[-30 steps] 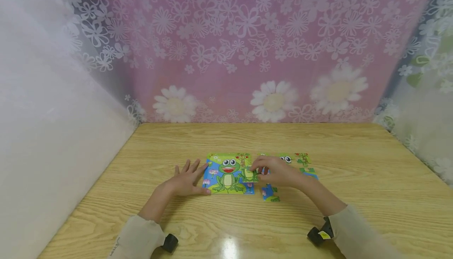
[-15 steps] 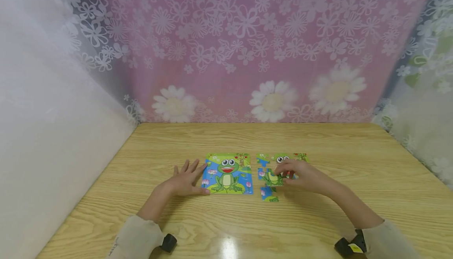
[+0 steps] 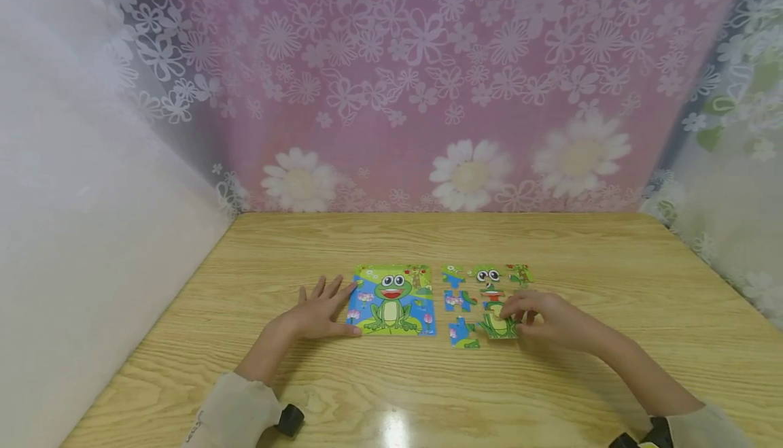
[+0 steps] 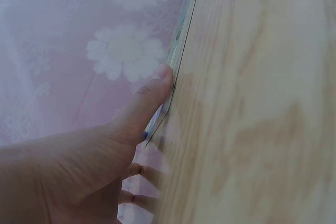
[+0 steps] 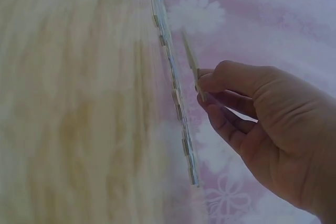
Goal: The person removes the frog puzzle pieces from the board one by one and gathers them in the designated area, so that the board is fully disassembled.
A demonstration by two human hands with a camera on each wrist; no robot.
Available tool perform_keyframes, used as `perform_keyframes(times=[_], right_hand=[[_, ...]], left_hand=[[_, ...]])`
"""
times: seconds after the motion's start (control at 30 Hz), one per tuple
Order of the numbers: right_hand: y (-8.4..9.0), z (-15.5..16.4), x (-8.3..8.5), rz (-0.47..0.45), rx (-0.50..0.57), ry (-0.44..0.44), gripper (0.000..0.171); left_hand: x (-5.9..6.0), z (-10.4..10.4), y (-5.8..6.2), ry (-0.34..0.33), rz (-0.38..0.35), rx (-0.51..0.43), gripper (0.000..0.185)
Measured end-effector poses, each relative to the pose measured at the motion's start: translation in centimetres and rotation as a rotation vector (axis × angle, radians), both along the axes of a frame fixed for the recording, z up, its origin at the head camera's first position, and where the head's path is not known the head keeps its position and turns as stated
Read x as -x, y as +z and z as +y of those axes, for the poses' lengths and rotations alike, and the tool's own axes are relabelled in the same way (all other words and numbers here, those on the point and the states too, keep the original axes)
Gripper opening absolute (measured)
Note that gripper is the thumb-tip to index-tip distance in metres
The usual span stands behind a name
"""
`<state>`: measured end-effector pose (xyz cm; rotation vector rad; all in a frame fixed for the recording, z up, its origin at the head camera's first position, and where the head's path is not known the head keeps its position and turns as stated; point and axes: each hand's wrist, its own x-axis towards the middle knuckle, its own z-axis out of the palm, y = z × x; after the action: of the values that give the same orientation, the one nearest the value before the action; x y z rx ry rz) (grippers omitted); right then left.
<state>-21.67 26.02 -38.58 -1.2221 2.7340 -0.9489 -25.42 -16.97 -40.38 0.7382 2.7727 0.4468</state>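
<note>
A square frog picture board (image 3: 391, 308) lies flat on the table. My left hand (image 3: 318, 315) rests at its left edge with the fingers spread; the thumb touches the board's edge in the left wrist view. To the right, my right hand (image 3: 553, 320) pinches a jigsaw piece (image 3: 498, 328) showing the frog's belly and legs. In the right wrist view this piece (image 5: 190, 59) is raised and tilted, held by thumb and fingertips. Around it lie the eyes piece (image 3: 487, 275), the red mouth piece (image 3: 491, 291) and the lower left corner piece (image 3: 463, 334).
More jigsaw pieces lie right of the board: a top left corner piece (image 3: 454, 276), a flower piece (image 3: 457, 300) and a tree piece (image 3: 520, 274). My right hand may hide others. A flowered curtain (image 3: 367, 94) hangs behind the wooden table (image 3: 367, 237).
My right hand has carried the frog belly piece rightward, from over the board to a spot below the mouth piece. The left hand has stayed at the board.
</note>
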Motion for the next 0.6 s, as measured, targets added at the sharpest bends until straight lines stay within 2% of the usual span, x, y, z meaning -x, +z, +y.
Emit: perform_keyframes(times=[0.3,0.6], right_hand=[[-0.9,0.9,-0.6,-0.055,0.002,-0.007,0.024],[-1.6,1.3,-0.2,-0.05,0.003,0.026,0.022]], left_hand=[[0.1,0.1,-0.1,0.002,-0.003,0.003,0.094],[0.1,0.1,-0.1,0.006,-0.004,-0.002,0.093]])
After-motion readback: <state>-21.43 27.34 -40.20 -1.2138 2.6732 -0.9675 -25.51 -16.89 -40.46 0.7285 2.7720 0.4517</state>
